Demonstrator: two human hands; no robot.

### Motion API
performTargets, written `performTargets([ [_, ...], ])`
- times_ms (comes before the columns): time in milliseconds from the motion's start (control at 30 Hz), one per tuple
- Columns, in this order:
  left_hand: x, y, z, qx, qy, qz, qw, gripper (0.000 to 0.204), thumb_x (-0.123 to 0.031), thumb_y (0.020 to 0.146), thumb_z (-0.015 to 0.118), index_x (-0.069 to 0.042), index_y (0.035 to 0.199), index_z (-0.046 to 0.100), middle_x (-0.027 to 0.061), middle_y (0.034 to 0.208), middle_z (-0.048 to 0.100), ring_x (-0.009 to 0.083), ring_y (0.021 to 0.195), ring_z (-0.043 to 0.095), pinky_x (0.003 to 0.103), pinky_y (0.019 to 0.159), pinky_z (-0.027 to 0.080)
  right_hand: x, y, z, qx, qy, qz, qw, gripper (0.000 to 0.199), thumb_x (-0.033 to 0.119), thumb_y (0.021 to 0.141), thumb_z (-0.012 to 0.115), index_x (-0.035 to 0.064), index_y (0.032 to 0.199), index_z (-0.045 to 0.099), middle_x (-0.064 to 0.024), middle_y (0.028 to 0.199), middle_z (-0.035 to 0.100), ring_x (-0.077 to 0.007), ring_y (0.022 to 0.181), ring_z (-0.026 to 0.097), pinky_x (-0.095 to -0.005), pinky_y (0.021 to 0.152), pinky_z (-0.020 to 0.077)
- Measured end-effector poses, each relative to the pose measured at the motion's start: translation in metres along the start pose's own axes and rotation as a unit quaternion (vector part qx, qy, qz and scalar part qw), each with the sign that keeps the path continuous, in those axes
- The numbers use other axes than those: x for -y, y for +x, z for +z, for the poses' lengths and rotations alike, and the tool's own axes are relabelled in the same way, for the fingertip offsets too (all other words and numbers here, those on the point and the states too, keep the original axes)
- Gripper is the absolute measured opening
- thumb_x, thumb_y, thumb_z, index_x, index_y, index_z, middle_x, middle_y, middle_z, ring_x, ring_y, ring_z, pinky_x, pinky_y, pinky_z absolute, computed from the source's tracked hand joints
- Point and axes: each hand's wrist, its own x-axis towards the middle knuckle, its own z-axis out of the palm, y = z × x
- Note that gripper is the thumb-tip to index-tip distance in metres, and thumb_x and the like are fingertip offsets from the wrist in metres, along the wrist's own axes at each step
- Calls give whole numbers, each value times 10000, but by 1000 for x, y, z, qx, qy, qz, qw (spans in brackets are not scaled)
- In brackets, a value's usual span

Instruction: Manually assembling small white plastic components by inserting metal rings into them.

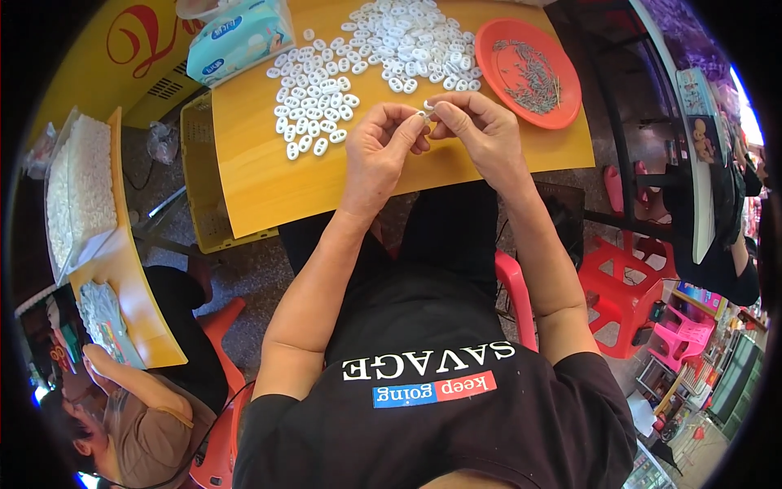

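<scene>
Over the near part of the yellow table, my left hand (377, 147) and my right hand (482, 137) meet at their fingertips. Both pinch, thumb against fingers, at a small white plastic piece (428, 106), mostly covered by the fingers. A tiny dark spot shows by my left fingertips; I cannot tell what it is. Just beyond and left of my hands, white oval pieces with two holes (314, 104) lie spread out. A heaped pile of the same pieces (419, 37) is farther back. Right of it, a red round plate (562, 116) holds many thin grey metal pins (533, 77).
A blue tissue pack (240, 45) stands at the table's (269, 196) far left corner. A yellow crate (204, 175) is below the left edge. At left, another person (147, 424) sits at a side table with a clear bag of white pieces (81, 183). Red stools (619, 285) stand at right.
</scene>
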Motion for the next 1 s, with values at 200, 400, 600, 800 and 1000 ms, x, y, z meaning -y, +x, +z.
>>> performTargets([
  [200, 0, 0, -1, 6, 5, -3, 1000, 123, -90, 943, 632, 17, 996, 601, 59, 854, 648, 103, 722, 618, 224, 666, 503, -3, 4, -7, 20, -215, -158, 963, 140, 69, 872, 704, -33, 963, 671, -75, 816, 664, -107, 701, 623, -261, 626, 517],
  [400, 1, 0, -2, -2, 11, -4, 1000, 111, -81, 936, 640, 17, 979, 609, 53, 838, 648, 100, 721, 618, 223, 665, 502, -11, -2, 4, -15, -213, -176, 961, 95, 43, 878, 684, -40, 884, 638, -74, 767, 621, -118, 666, 602, -261, 601, 493],
  [600, 0, -3, 1, -16, 15, 1, 1000, 96, -71, 931, 647, 15, 959, 615, 46, 822, 654, 92, 716, 618, 218, 664, 505, -19, -11, 10, -38, -160, -129, 978, 93, 59, 906, 668, -27, 884, 641, -47, 769, 609, -84, 683, 585, -238, 601, 473],
  [800, 0, -5, 3, -33, 45, 3, 998, 86, -62, 929, 650, 13, 944, 611, 45, 817, 661, 88, 714, 622, 209, 664, 511, -27, -13, 19, -68, -91, -127, 985, 99, 67, 918, 656, -27, 892, 640, -29, 765, 606, -71, 683, 577, -230, 607, 468],
  [1000, 4, -1, 0, -32, 29, 18, 999, 90, -78, 953, 616, 4, 981, 590, 49, 852, 654, 92, 735, 619, 221, 679, 507, -7, 1, 0, 5, -167, -66, 984, 160, 126, 953, 634, -30, 970, 664, -10, 808, 626, -58, 701, 553, -209, 620, 459],
])
